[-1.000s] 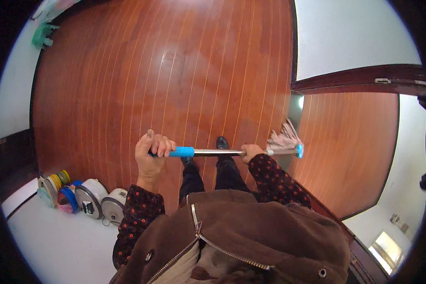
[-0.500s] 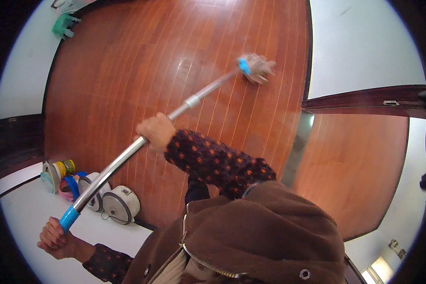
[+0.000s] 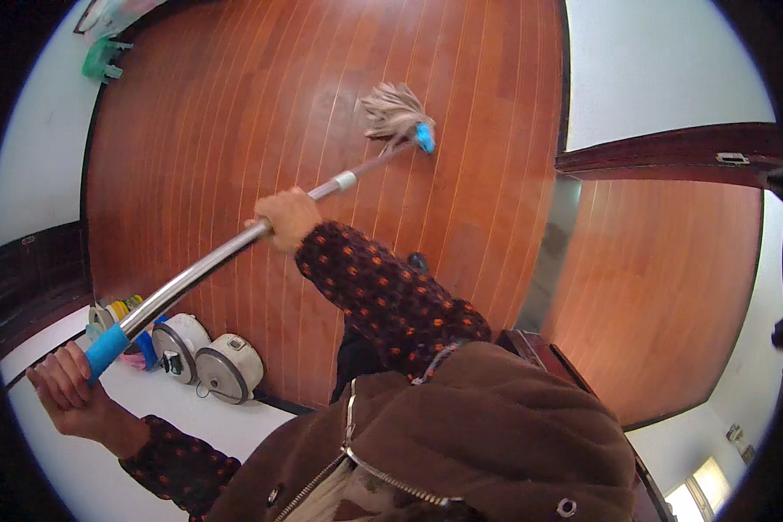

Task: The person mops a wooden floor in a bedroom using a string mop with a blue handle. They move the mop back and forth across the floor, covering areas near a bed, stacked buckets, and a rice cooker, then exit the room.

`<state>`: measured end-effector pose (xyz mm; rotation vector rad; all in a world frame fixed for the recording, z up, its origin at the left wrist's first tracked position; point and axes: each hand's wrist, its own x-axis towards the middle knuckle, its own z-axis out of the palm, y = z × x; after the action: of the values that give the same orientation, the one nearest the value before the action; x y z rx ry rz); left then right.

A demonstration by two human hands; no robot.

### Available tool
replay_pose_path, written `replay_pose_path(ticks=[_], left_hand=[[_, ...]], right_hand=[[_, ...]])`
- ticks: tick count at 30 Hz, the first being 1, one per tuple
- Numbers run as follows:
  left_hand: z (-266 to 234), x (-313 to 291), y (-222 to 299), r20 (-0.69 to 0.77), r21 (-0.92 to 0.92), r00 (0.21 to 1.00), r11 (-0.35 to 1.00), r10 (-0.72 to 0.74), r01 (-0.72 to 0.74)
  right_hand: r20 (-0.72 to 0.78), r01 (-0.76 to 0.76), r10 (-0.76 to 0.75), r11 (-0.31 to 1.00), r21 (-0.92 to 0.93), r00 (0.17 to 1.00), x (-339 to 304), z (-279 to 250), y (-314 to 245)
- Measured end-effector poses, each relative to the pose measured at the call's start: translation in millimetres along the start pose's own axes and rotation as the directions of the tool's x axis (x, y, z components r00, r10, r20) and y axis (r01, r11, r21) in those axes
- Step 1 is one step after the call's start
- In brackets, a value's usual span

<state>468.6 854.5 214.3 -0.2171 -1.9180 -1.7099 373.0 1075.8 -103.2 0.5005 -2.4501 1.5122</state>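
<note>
A mop with a silver metal pole runs slantwise from the lower left to the upper middle. My left hand is closed round the blue grip at its upper end. Farther along, my right hand wraps the pole below the pale collar. The blue mop socket and the beige strand head rest on the reddish wood floor, the strands fanned out to the left of the socket.
Two round white appliances and several small coloured items stand along the wall at lower left. A green plastic object is at the far left. On the right, a dark door stands beside a doorway with a grey threshold strip.
The mop head has swept left across the floor, and its strands now trail left instead of right. My left hand has shifted left and a little up; my right hand has risen slightly.
</note>
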Motion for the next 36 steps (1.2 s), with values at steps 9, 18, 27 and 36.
replay_pose_path(ticks=[9, 18, 27, 36], left_hand=[[45.4, -78.7, -72.6, 0.505, -0.454, 0.820, 0.726, -0.269, 0.517], [-26.5, -157.4, -138.0, 0.297, -0.603, 0.900, 0.667, -0.320, 0.437], [-248.7, -247.4, -96.7, -0.349, -0.364, 0.882, 0.913, -0.318, 0.185], [-275.0, -284.8, 51.1, -0.592, 0.102, 0.806, 0.993, 0.016, 0.055]], right_hand=[[0.161, -0.333, 0.371, 0.916, -0.223, 0.914, -185.4, -68.5, 17.6], [0.126, -0.164, 0.261, 0.847, -0.506, 0.957, -188.6, -37.8, 53.7], [0.614, 0.265, 0.096, 0.842, -0.469, 0.784, -89.3, 227.5, -32.3], [0.745, 0.450, -0.317, 0.893, 0.025, 0.587, -95.3, 357.7, -188.3]])
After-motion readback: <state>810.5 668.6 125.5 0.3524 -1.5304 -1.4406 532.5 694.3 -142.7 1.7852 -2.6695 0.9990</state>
